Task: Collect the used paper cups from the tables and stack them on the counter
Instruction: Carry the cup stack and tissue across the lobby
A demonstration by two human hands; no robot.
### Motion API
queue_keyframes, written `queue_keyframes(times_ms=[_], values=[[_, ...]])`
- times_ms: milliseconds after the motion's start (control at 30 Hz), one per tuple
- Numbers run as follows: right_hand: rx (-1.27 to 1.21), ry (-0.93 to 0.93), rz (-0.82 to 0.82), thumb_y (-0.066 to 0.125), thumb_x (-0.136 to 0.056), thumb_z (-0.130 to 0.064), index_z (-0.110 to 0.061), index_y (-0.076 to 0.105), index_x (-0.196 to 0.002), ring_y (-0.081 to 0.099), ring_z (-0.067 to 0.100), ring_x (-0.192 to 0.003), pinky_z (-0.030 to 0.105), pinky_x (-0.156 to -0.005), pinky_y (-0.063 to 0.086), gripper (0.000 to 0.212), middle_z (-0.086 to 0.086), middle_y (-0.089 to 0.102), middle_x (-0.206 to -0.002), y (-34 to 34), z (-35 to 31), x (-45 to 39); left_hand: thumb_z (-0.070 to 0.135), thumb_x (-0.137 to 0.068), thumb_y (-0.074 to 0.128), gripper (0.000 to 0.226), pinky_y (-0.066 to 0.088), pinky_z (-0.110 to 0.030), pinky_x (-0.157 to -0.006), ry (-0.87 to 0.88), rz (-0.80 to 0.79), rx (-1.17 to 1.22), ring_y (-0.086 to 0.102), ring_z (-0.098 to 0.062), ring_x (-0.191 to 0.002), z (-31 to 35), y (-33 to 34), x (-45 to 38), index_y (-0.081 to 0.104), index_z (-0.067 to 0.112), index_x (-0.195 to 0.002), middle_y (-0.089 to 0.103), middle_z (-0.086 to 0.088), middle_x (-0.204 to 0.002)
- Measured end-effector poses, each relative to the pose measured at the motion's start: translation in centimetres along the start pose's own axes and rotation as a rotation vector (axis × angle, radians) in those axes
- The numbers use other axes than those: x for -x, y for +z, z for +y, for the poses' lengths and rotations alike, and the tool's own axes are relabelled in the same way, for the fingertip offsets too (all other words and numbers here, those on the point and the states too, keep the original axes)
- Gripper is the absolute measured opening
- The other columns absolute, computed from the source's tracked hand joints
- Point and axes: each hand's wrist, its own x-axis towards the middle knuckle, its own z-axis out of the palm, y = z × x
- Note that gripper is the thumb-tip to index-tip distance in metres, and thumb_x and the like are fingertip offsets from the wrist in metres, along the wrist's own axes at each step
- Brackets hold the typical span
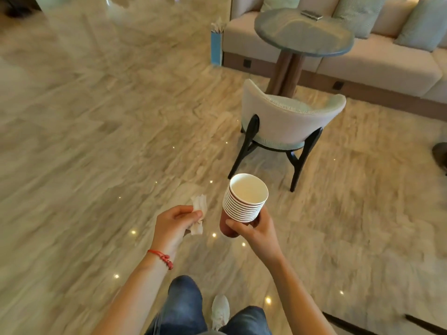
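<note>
One stack of paper cups (244, 201) is being carried in my right hand (256, 229). Roughly ten white rims are showing, nested one inside the other; the exact count is hard to confirm because the lower rims sit close together. My right hand is closing around the reddish base of the stack, thumb across the front and fingers wrapped behind, and the stack is tilting slightly away from me with the open mouth of the top cup facing up. The stack is held in the air above the floor (96, 141), just in front of my body, not resting on any surface.

One crumpled white tissue (199, 213) is being pinched in my left hand (174, 226), fingers curled shut around it. One red cord bracelet (162, 258) is sitting on my left wrist.

Ahead and to the right, one upholstered chair (287, 119) with dark legs is standing with its back toward me. Beyond it, one round desk (303, 32) is carrying one small dark flat object (311, 15), too blurred to identify. One long sofa (377, 59) is running behind the desk, with several pale cushions along its back.
</note>
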Motion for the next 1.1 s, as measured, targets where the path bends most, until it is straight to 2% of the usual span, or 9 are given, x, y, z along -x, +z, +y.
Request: queue_keyframes(times_ms=[67,200,367,433,533,633,767,967,1100], values=[[0.005,0.020,-0.034,0.081,-0.060,-0.037,-0.023,0.053,-0.119,0.064,0.009,-0.101,0.031,-0.085,0.054,0.067,-0.009,0.068,-0.106,0.6,0.1,-2.5,0.008,-0.070,0.076,0.013,0.052,-0.026,-0.059,-0.016,0.026,0.003,0.068,-0.020,-0.069,0.4,0.1,-2.2,0.070,0.007,-0.082,0.072,-0.012,-0.076],[0.016,0.043,-0.082,0.081,-0.058,-0.040,-0.019,0.054,-0.119,0.065,0.011,-0.098,0.032,-0.083,0.055,0.069,-0.005,0.069,-0.105,2.4,0.5,-8.4,0.007,-0.069,0.077,0.013,0.053,-0.037,-0.073,-0.050,0.081,0.030,0.069,-0.026,-0.076,1.5,-0.2,-7.9,0.069,0.009,-0.079,0.072,-0.014,-0.078],[0.018,0.049,-0.084,0.081,-0.056,-0.037,-0.025,0.055,-0.113,0.066,0.008,-0.096,0.026,-0.079,0.054,0.064,-0.008,0.069,-0.101,6.1,-0.7,-17.8,0.007,-0.069,0.077,0.012,0.052,-0.024,-0.056,-0.057,0.094,0.052,0.069,-0.018,-0.064,5.1,-1.5,-17.0,0.069,0.010,-0.078,0.072,-0.006,-0.066],[0.018,0.045,-0.089,0.082,-0.060,-0.030,-0.022,0.054,-0.117,0.064,0.009,-0.099,0.028,-0.082,0.054,0.064,-0.005,0.068,-0.104,7.9,-1.6,-22.1,0.007,-0.070,0.076,0.009,0.051,-0.022,-0.053,-0.045,0.092,0.062,0.068,-0.015,-0.061,7.3,-2.3,-21.1,0.069,0.011,-0.076,0.071,-0.003,-0.062],[0.024,0.051,-0.094,0.083,-0.065,-0.023,-0.023,0.054,-0.117,0.063,0.010,-0.101,0.028,-0.083,0.054,0.060,-0.004,0.066,-0.108,10.5,-3.3,-28.0,0.007,-0.070,0.075,0.010,0.053,-0.028,-0.059,-0.034,0.111,0.066,0.068,-0.019,-0.065,10.7,-3.9,-26.8,0.071,0.016,-0.069,0.071,-0.003,-0.064],[0.028,0.043,-0.082,0.084,-0.063,-0.029,-0.027,0.055,-0.115,0.064,0.006,-0.099,0.021,-0.077,0.053,0.059,-0.009,0.068,-0.104,13.0,-3.5,-33.8,0.008,-0.068,0.077,0.011,0.052,-0.023,-0.053,-0.008,0.114,0.045,0.068,-0.016,-0.062,13.0,-5.1,-32.9,0.072,0.017,-0.067,0.072,-0.003,-0.064],[0.016,0.061,-0.070,0.082,-0.067,-0.018,-0.020,0.053,-0.118,0.063,0.004,-0.098,0.017,-0.075,0.052,0.058,-0.007,0.067,-0.105,14.6,-4.0,-40.5,0.004,-0.069,0.076,0.016,0.051,-0.023,-0.051,-0.032,0.145,0.083,0.067,-0.014,-0.058,15.7,-5.4,-40.0,0.071,0.018,-0.064,0.071,-0.001,-0.061],[0.029,0.071,-0.091,0.082,-0.065,-0.024,-0.018,0.051,-0.122,0.062,0.004,-0.101,0.016,-0.076,0.052,0.065,-0.007,0.065,-0.109,15.5,-5.0,-52.2,0.003,-0.069,0.076,0.023,0.050,-0.030,-0.057,-0.079,0.162,0.095,0.066,-0.017,-0.059,19.0,-2.8,-50.4,0.072,0.022,-0.057,0.069,0.000,-0.058],[0.032,0.050,-0.124,0.082,-0.068,-0.017,-0.022,0.052,-0.117,0.063,0.002,-0.099,0.014,-0.074,0.051,0.058,-0.008,0.066,-0.106,15.8,-6.5,-61.4,0.003,-0.070,0.075,0.023,0.052,-0.032,-0.060,-0.056,0.165,0.097,0.067,-0.019,-0.062,22.6,-0.5,-57.6,0.073,0.023,-0.058,0.070,-0.001,-0.060]])
